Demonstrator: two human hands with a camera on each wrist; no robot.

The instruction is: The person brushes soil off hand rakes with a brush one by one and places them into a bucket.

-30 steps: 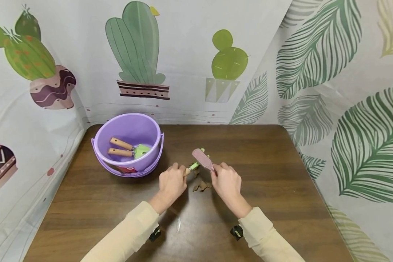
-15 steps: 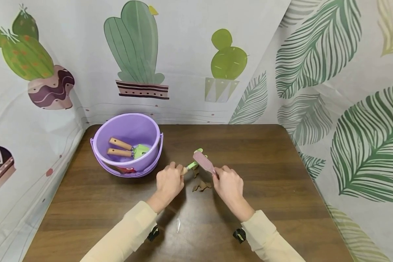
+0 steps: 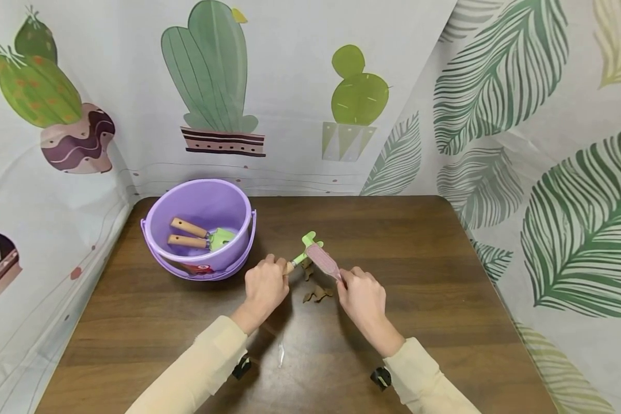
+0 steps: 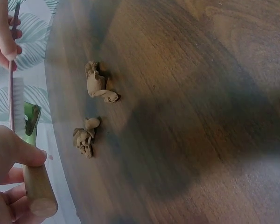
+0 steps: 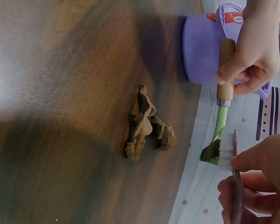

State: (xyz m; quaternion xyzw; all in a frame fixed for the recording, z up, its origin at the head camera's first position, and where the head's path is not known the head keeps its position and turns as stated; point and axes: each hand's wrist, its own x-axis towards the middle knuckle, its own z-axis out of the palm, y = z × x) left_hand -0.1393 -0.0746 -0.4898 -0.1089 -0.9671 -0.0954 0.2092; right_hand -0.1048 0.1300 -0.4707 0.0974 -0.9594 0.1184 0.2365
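Observation:
My left hand grips the wooden handle of a small garden rake, whose green pronged head is raised over the table. Brown clay-like dirt sticks to that head. In my right hand, thumb and fingers pinch a pink brush by its handle. Its white bristles face the rake and meet the dirty head in the right wrist view; from above, the brush back hides part of the prongs. Below both tools, crumpled brown clay-like pieces lie on the table.
A purple bucket stands at the back left, holding wooden-handled tools with green ends. A thin clear strip lies on the brown table near the front. Patterned cloth hangs behind.
The brush has slid down across the rake head, toward me, uncovering more green prongs. My left hand has shifted slightly left, my right slightly right. The clay-like pieces stay put.

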